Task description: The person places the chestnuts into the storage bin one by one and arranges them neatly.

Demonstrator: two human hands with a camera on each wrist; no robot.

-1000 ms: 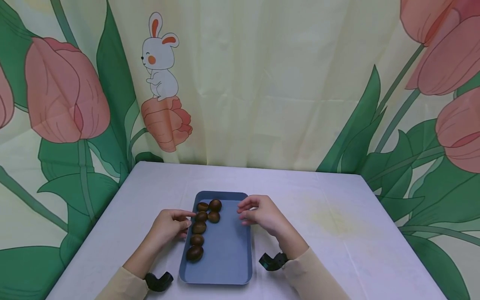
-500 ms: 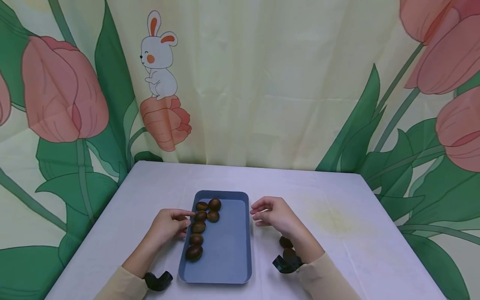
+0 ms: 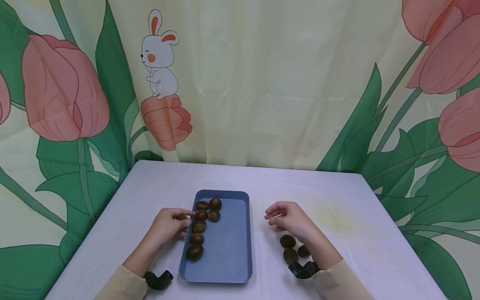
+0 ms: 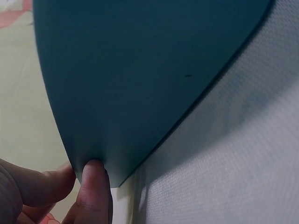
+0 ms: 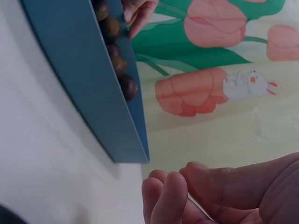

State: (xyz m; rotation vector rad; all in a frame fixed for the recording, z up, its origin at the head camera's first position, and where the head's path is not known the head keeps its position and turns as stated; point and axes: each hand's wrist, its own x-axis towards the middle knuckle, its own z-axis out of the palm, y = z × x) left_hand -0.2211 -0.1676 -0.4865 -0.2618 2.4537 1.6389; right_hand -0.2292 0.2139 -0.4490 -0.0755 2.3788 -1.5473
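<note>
On the table lies a blue-grey tray (image 3: 221,262) with several brown chestnuts (image 3: 198,226) along its left side and top left. My left hand (image 3: 169,225) is at the tray's left wall; its index finger reaches over the rim and the thumb is on the outside, pinching the edge. The left wrist view shows these fingertips (image 4: 95,179) against the tray's wall. To the right of the tray, my right hand (image 3: 292,220) hovers with loosely bent fingers and nothing visible between them. Below it lie loose chestnuts (image 3: 287,241) on the tablecloth, partly covered by the wrist camera.
A white cloth covers the table (image 3: 360,233). Behind its far edge hangs a curtain (image 3: 255,83) printed with tulips and a rabbit. Black wrist cameras sit under both wrists, the right one (image 3: 303,270) close to the loose chestnuts.
My right hand has moved from above the tray's right edge rightward and slightly toward me, over the loose chestnuts, which have come into view. The left hand and the tray have stayed put.
</note>
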